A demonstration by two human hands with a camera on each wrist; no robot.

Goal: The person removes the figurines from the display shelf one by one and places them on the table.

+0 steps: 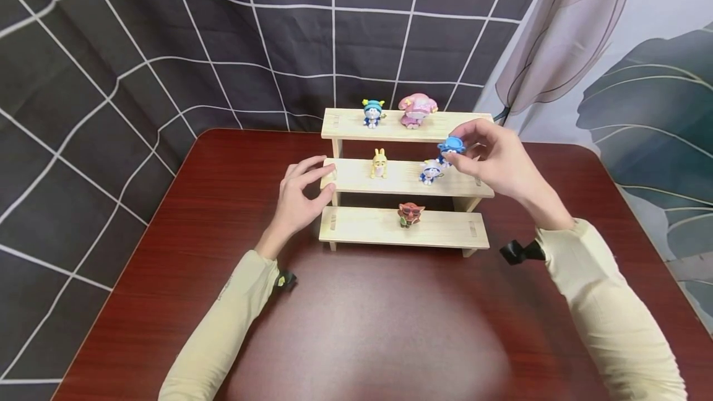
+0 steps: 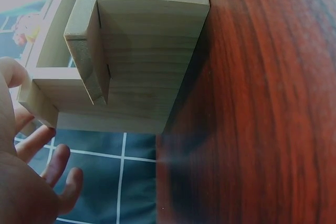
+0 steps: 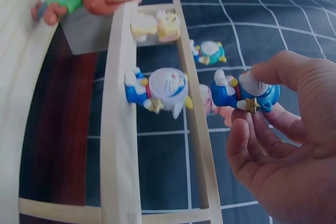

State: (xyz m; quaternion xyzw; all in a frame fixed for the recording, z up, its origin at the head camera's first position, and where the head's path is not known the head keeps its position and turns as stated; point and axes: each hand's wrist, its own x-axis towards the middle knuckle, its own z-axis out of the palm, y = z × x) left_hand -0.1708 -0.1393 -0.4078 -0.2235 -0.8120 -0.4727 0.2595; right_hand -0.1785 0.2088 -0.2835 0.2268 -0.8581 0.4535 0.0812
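Note:
My right hand (image 1: 492, 156) pinches a small blue cat figurine with a blue hat (image 3: 244, 92) between thumb and fingers. It hangs above the right part of the middle step, just behind a white-hooded blue cat figurine (image 1: 429, 172) standing there. At the left end of the same step, my left hand (image 1: 301, 194) grips the board of the wooden three-step stand (image 1: 362, 228), thumb at its front and fingers towards its back. A yellow rabbit-eared figurine (image 1: 379, 164) stands on the middle step between the hands.
On the top step are a teal-hatted cat figurine (image 1: 372, 114) and a pink long-eared figurine (image 1: 416, 110). A reddish-brown figurine with sunglasses (image 1: 410, 215) stands on the bottom step. Behind the dark red table (image 1: 223, 203) hangs a dark checked curtain (image 1: 289, 36).

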